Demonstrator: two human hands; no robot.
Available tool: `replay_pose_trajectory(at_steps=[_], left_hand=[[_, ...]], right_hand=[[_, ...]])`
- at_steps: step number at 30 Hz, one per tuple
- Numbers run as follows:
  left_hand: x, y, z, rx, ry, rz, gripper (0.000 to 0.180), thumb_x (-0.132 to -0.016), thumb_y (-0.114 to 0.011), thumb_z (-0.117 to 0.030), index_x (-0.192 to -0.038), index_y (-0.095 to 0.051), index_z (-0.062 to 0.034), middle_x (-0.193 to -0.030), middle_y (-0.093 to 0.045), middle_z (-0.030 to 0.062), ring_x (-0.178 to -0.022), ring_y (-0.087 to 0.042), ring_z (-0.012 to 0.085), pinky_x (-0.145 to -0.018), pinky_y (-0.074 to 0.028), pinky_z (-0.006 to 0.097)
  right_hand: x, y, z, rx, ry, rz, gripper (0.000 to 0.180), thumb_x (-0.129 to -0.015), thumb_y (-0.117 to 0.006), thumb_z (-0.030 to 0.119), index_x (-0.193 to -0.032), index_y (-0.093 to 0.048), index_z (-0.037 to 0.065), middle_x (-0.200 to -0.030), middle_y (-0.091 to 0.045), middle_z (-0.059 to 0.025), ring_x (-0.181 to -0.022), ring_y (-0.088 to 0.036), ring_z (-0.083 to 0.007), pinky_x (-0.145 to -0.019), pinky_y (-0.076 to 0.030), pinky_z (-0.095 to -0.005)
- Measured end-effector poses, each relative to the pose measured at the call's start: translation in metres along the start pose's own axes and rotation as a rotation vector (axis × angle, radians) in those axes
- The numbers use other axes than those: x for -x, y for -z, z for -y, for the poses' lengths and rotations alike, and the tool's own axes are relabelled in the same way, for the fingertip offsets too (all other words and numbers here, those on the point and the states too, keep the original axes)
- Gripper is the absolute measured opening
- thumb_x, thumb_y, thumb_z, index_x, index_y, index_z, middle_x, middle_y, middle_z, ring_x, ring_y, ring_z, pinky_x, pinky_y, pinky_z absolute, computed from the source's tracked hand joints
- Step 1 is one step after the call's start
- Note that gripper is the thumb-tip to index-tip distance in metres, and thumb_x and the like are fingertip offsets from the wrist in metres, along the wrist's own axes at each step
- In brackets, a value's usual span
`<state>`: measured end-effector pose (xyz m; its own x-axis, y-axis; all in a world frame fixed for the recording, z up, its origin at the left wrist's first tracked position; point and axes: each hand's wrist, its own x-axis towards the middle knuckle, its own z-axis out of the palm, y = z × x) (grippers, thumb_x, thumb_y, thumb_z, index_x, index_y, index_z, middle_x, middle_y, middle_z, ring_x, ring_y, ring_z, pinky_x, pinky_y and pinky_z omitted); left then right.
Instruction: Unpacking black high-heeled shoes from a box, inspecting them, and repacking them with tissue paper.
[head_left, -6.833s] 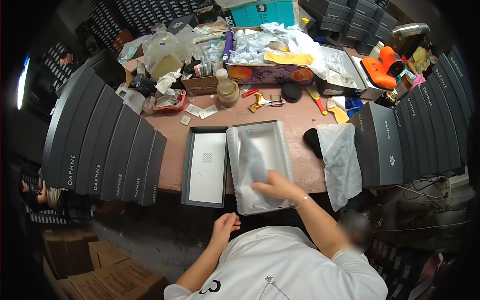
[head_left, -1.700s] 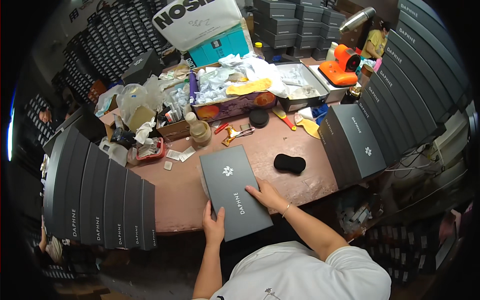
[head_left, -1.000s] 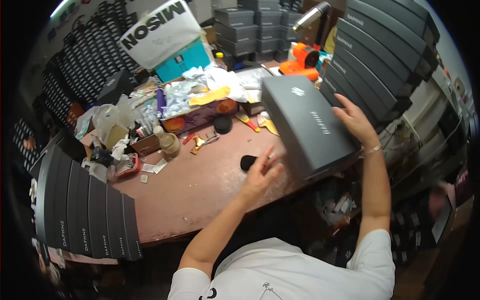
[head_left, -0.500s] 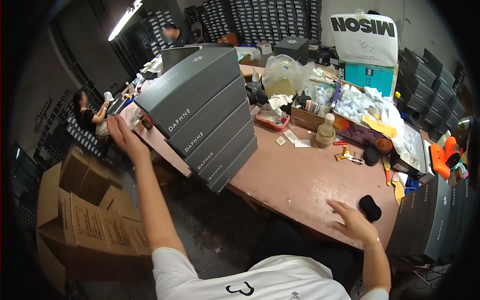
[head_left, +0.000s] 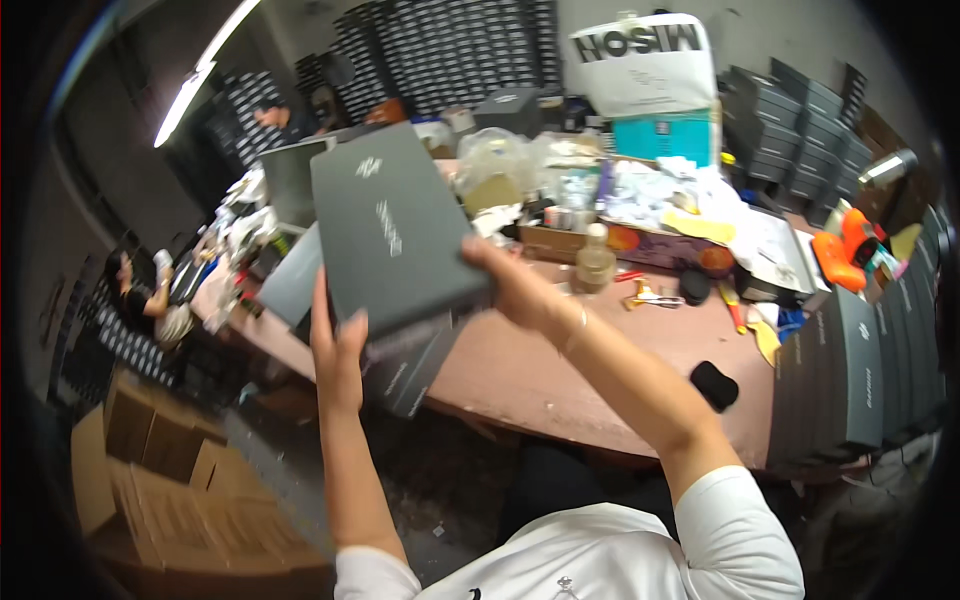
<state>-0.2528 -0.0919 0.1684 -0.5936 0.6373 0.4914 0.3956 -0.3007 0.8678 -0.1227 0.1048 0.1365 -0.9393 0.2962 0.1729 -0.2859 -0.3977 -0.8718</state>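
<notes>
Two-handed grip (head_left: 514, 287) on smooth oblong box (head_left: 393, 232)

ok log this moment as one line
left hand: on box, left side | right hand: on box, right side | table: bottle, black pad

I find a packing workshop or stockroom: dark boxes (head_left: 450, 70) stacked high along the rear wall (head_left: 765, 40), brown cartons (head_left: 205, 500) on the floor (head_left: 435, 500), a bottle (head_left: 595, 262) and crumpled white wrapping (head_left: 645, 188) on my scuffed desk (head_left: 590, 385), another person (head_left: 138, 298) beyond.
</notes>
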Motion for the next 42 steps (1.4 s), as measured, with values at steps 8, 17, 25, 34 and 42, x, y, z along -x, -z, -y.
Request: replay_pose_trajectory(at_steps=[8, 17, 25, 34, 42], left_hand=[[0.199, -0.13, 0.132, 0.665, 0.972, 0.102, 0.043, -0.091, -0.055, -0.01, -0.13, -0.047, 0.0091, -0.127, -0.054, 0.0126, -0.119, -0.049, 0.0215, -0.102, -0.037, 0.034], [0.202, -0.237, 0.159, 0.497, 1.221, 0.414, 0.038, -0.09, -0.063, -0.037, -0.115, -0.061, -0.0076, -0.114, -0.06, 0.0031, -0.106, -0.05, 0.0173, -0.096, -0.036, 0.036], [0.194, -0.181, 0.139, 0.342, 0.823, 0.505, 0.066, -0.094, -0.059, -0.039, -0.141, -0.036, -0.0007, -0.143, -0.041, 0.0139, -0.132, -0.037, 0.0218, -0.101, -0.039, 0.033], [0.121, -0.103, 0.17, -0.631, 0.36, 0.512, 0.055, -0.086, -0.067, -0.014, -0.135, -0.046, 0.0002, -0.138, -0.047, 0.0163, -0.126, -0.047, 0.027, -0.103, -0.038, 0.04], [0.206, -0.192, 0.095, 0.059, 0.406, 1.195, 0.037, -0.081, -0.074, -0.013, -0.114, -0.064, -0.0018, -0.101, -0.064, 0.0113, -0.088, -0.063, 0.0158, -0.076, -0.052, 0.027]], right_hand=[[0.3, 0.059, -0.126, 0.408, -0.225, -0.636, 0.075, -0.085, -0.069, 0.029, -0.142, -0.032, -0.002, -0.136, -0.047, -0.0191, -0.125, -0.047, -0.0249, -0.103, -0.038, -0.0352], [0.39, 0.116, -0.139, 0.431, -0.349, -1.085, 0.054, -0.079, -0.077, 0.035, -0.106, -0.059, -0.007, -0.09, -0.065, -0.0129, -0.081, -0.061, -0.0171, -0.072, -0.05, -0.0285], [0.316, 0.062, -0.075, -0.035, 0.063, -1.089, 0.038, -0.09, -0.065, 0.022, -0.119, -0.05, 0.003, -0.096, -0.056, -0.0028, -0.079, -0.053, -0.0081, -0.064, -0.046, -0.0226], [0.306, 0.052, -0.105, 1.637, -0.363, -0.675, 0.084, -0.067, -0.08, 0.025, -0.14, -0.04, 0.012, -0.146, -0.032, -0.0219, -0.135, -0.029, -0.0405, -0.106, -0.028, -0.0554], [0.354, 0.089, -0.114, 1.661, -0.27, -0.855, 0.022, -0.084, -0.06, 0.008, -0.105, -0.053, 0.005, -0.127, -0.051, -0.0194, -0.119, -0.047, -0.0357, -0.102, -0.033, -0.0523]])
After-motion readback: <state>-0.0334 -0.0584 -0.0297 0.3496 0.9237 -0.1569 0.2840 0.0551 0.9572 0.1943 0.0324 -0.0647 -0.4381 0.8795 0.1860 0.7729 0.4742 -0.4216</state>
